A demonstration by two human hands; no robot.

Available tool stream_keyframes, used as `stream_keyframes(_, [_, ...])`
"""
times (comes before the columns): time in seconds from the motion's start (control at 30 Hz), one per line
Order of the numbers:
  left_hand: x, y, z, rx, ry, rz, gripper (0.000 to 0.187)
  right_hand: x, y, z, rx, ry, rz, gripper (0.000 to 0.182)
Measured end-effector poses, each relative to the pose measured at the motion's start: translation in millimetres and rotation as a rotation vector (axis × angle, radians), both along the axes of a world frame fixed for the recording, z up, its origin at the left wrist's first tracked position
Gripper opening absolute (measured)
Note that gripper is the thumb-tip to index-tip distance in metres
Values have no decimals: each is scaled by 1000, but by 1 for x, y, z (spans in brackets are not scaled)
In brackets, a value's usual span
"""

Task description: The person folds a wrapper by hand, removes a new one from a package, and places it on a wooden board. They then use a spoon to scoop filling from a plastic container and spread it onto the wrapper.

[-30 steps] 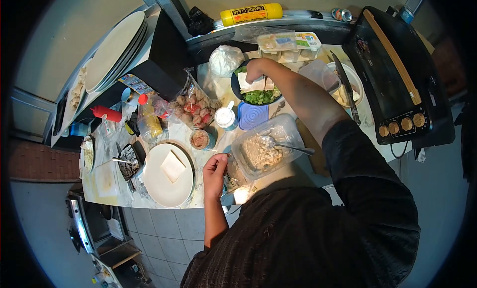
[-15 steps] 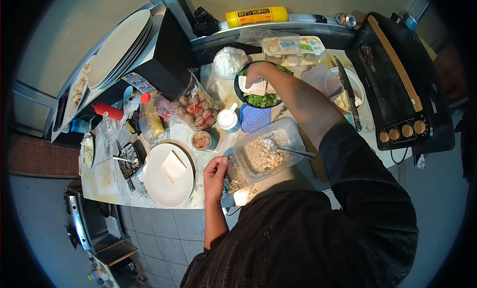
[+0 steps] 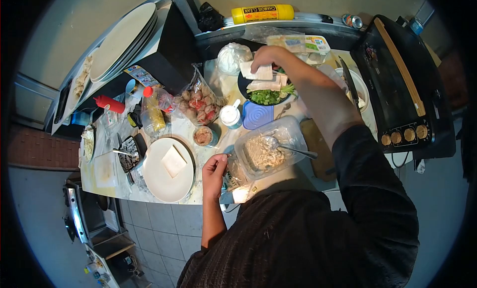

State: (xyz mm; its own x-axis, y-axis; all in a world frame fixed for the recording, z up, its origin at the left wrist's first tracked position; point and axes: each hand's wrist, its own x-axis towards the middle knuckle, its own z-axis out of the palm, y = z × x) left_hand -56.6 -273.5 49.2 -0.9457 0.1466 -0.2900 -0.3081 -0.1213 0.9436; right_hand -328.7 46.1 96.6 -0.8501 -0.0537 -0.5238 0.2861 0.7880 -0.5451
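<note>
My right hand (image 3: 267, 58) is closed on a square pale wrapper (image 3: 256, 71), lifted above a dark bowl (image 3: 242, 84). More pale wrappers (image 3: 266, 84) and chopped green leaves (image 3: 263, 96) lie in that bowl. Near the table's front edge, my left hand (image 3: 213, 172) is closed, fingertips together; whatever it may hold is hidden. Beside it are a clear plastic bag (image 3: 237, 171) and a clear tub (image 3: 293, 131) of pale, creamy mixture with a spoon (image 3: 293, 150) in it. To the left, a single square wrapper (image 3: 174, 162) rests on a round white plate (image 3: 154, 181).
A blue lid (image 3: 257, 115), a white-topped container (image 3: 230, 116), a small jar (image 3: 203, 136) and a bag of reddish-brown produce (image 3: 198, 103) crowd the middle. A knife (image 3: 350, 82) lies across a white bowl (image 3: 365, 91), beside a black toaster oven (image 3: 392, 84).
My right hand has lifted a wrapper up from the dark bowl, uncovering more of the wrappers and leaves. My left hand has stayed in nearly the same place.
</note>
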Motion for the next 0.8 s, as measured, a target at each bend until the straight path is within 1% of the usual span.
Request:
stream_keyframes(0.07, [1, 2, 2, -2, -9, -2, 16, 3, 10, 20, -16, -2, 3, 46])
stream_keyframes(0.13, [0, 4, 1, -3, -11, -6, 15, 5, 19, 34, 10, 51, -68, 52])
stream_keyframes(0.17, [0, 5, 0, 2, -12, -12, 15, 5, 22, 36, 13, 51, -70, 52])
stream_keyframes(0.23, [1, 7, -1, 9, -13, -20, 15, 2, 31, 35, -9, -28, -111, 56])
stream_keyframes(0.27, [0, 9, -1, 12, -18, -24, 15, 2, 33, 32, -8, -27, -113, 56])
stream_keyframes(0.33, [1, 10, 0, 13, -26, -33, 15, 7, 34, 28, 56, -54, -126, 46])
stream_keyframes(0.37, [0, 11, 1, 12, -21, -32, 15, 8, 34, 26, 56, -54, -128, 46])
stream_keyframes(0.43, [-1, 11, 1, 11, -13, -31, 15, 8, 32, 20, 58, -133, -87, 49])
stream_keyframes(0.47, [-2, 10, 1, 12, -17, -36, 15, 9, 30, 16, 58, -132, -87, 49])
stream_keyframes(0.53, [-3, 9, 2, 13, -17, -41, 15, 10, 23, 11, 105, -142, 15, 52])
stream_keyframes(0.57, [-2, 9, 3, 8, -17, -38, 16, 11, 19, 7, 103, -142, 15, 52])
stream_keyframes(0.63, [-1, 8, 3, 3, -19, -32, 16, 10, 12, -3, 205, -154, -13, 51])
stream_keyframes(0.7, [0, 6, 3, 13, -17, -30, 16, 5, 10, -17, 234, -177, 9, 51])
stream_keyframes(0.77, [0, 6, 2, 10, -20, -20, 15, -3, 8, -31, 545, -90, 273, 58])
stream_keyframes(0.8, [1, 6, 1, 3, -24, -19, 15, -1, 4, -29, 595, -116, 218, 47])
